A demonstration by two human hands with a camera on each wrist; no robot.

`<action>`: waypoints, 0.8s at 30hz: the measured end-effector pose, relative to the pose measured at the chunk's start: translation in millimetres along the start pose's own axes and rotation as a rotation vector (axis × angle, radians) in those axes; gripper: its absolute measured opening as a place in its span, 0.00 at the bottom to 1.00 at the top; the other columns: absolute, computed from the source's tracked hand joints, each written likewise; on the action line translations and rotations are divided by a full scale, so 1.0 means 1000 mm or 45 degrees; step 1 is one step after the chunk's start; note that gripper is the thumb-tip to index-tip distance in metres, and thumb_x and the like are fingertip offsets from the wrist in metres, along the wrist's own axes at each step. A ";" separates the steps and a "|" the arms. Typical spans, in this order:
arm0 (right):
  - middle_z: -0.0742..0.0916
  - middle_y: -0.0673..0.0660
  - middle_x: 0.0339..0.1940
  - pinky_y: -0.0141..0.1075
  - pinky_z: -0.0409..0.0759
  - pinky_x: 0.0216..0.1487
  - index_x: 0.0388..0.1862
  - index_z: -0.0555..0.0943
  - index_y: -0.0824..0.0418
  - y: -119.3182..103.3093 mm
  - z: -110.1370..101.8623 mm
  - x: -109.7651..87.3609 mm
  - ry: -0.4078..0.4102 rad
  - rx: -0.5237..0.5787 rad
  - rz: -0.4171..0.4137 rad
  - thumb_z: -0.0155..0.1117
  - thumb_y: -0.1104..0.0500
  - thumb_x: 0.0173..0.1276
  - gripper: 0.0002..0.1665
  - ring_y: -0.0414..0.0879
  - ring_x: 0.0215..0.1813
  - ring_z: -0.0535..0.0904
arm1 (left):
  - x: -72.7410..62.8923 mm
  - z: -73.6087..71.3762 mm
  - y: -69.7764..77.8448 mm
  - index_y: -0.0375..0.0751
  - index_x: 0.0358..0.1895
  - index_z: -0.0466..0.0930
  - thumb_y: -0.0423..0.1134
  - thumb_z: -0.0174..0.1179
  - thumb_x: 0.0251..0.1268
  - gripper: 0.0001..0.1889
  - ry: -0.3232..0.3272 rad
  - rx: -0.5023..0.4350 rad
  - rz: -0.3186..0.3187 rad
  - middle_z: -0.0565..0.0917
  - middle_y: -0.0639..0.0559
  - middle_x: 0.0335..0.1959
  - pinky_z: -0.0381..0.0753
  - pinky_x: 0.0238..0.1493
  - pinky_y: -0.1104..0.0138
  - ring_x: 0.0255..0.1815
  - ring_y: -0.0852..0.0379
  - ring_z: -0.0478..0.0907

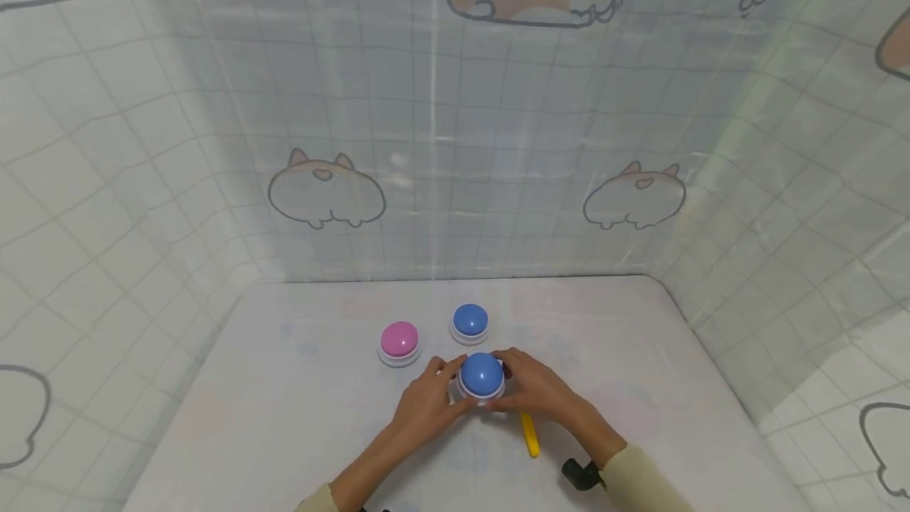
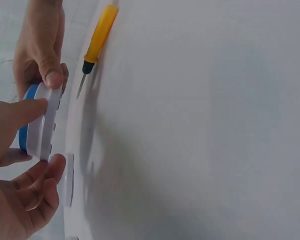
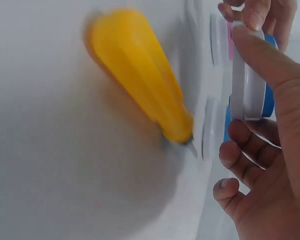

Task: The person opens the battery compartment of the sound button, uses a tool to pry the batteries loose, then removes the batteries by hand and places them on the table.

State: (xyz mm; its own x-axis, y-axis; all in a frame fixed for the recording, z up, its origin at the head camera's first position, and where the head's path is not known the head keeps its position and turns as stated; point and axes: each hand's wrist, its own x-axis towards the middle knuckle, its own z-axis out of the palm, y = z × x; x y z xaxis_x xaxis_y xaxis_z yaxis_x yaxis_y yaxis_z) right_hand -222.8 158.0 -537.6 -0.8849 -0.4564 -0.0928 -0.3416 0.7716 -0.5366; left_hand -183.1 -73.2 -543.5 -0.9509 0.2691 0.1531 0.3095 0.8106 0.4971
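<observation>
Both hands hold a round push button with a blue dome [image 1: 482, 374] and a white base [image 2: 49, 125], lifted off the table. My left hand [image 1: 425, 404] grips one side of it, thumb and fingers on the white rim. Opposite, my right hand [image 1: 540, 388] grips the other side in the same way. Small bumps show on the underside of the base in the left wrist view. A screwdriver with a yellow handle [image 3: 137, 70] lies on the table by my right hand, its thin metal shaft [image 2: 81, 86] visible in the left wrist view.
On the white table [image 1: 284, 417], a pink push button [image 1: 400, 340] stands beyond my left hand. A second blue push button [image 1: 470, 322] sits just behind the held one. Curtain-like sheets [image 1: 455, 117] with a grid and cartoon animals enclose the back and sides.
</observation>
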 end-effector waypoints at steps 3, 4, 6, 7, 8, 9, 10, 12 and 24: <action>0.80 0.51 0.62 0.46 0.80 0.57 0.71 0.71 0.53 -0.003 0.007 -0.001 0.002 -0.017 -0.030 0.78 0.30 0.49 0.54 0.43 0.54 0.78 | -0.006 0.000 -0.005 0.51 0.71 0.72 0.59 0.72 0.55 0.39 0.013 0.000 0.018 0.75 0.51 0.45 0.71 0.26 0.71 0.27 0.64 0.69; 0.80 0.51 0.62 0.46 0.80 0.57 0.71 0.71 0.53 -0.003 0.008 -0.002 0.004 -0.024 -0.042 0.77 0.31 0.50 0.54 0.42 0.54 0.78 | -0.008 0.000 -0.006 0.51 0.71 0.72 0.59 0.72 0.55 0.39 0.015 0.001 0.023 0.75 0.51 0.45 0.71 0.26 0.71 0.27 0.65 0.70; 0.80 0.51 0.62 0.45 0.80 0.58 0.71 0.71 0.53 -0.005 0.011 -0.002 0.001 -0.030 -0.060 0.77 0.31 0.51 0.53 0.42 0.54 0.78 | -0.012 0.000 -0.009 0.51 0.71 0.72 0.58 0.72 0.55 0.39 0.017 0.004 0.027 0.75 0.51 0.46 0.70 0.26 0.71 0.26 0.65 0.69; 0.80 0.51 0.62 0.45 0.80 0.58 0.71 0.71 0.53 -0.005 0.013 -0.002 -0.002 -0.034 -0.069 0.77 0.31 0.51 0.53 0.42 0.54 0.79 | -0.014 0.001 -0.010 0.51 0.71 0.72 0.58 0.72 0.56 0.39 0.016 0.009 0.025 0.75 0.51 0.46 0.70 0.26 0.71 0.27 0.65 0.69; 0.80 0.51 0.62 0.45 0.79 0.58 0.71 0.71 0.53 -0.006 0.015 -0.002 -0.005 -0.035 -0.077 0.77 0.32 0.51 0.53 0.42 0.55 0.79 | -0.016 0.001 -0.011 0.50 0.71 0.72 0.58 0.72 0.56 0.39 0.014 0.012 0.022 0.75 0.50 0.45 0.70 0.26 0.71 0.27 0.65 0.69; 0.80 0.50 0.63 0.45 0.79 0.59 0.71 0.71 0.53 -0.006 0.016 -0.002 -0.010 -0.032 -0.083 0.77 0.32 0.51 0.53 0.42 0.55 0.79 | -0.018 0.001 -0.012 0.50 0.71 0.72 0.58 0.72 0.57 0.39 0.011 0.013 0.016 0.75 0.51 0.46 0.70 0.26 0.71 0.27 0.66 0.69; 0.80 0.50 0.63 0.44 0.79 0.59 0.71 0.71 0.53 -0.007 0.017 -0.002 -0.015 -0.029 -0.085 0.77 0.32 0.51 0.53 0.41 0.55 0.79 | -0.019 0.000 -0.014 0.49 0.71 0.72 0.57 0.72 0.57 0.39 0.010 0.012 0.015 0.75 0.50 0.45 0.69 0.26 0.71 0.27 0.66 0.68; 0.80 0.49 0.62 0.43 0.79 0.59 0.71 0.71 0.52 -0.008 0.019 -0.002 -0.026 -0.030 -0.085 0.77 0.31 0.52 0.52 0.40 0.55 0.78 | -0.022 -0.001 -0.016 0.48 0.71 0.71 0.56 0.72 0.57 0.39 0.000 0.006 0.014 0.75 0.50 0.45 0.70 0.26 0.71 0.27 0.66 0.68; 0.80 0.45 0.56 0.41 0.79 0.58 0.70 0.71 0.51 -0.018 0.019 -0.007 -0.062 -0.045 -0.070 0.80 0.36 0.52 0.50 0.37 0.52 0.76 | -0.028 -0.005 -0.027 0.48 0.70 0.72 0.55 0.72 0.57 0.38 -0.012 -0.066 0.041 0.78 0.52 0.47 0.71 0.29 0.73 0.31 0.67 0.69</action>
State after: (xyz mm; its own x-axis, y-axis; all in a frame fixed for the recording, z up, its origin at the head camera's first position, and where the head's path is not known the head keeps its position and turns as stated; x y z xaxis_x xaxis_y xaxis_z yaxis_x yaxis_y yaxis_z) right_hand -204.8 139.3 -543.3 -0.8483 -0.5190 -0.1049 -0.4013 0.7594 -0.5122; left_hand -164.8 -104.8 -557.2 -0.9402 0.2996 0.1619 0.3387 0.7733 0.5360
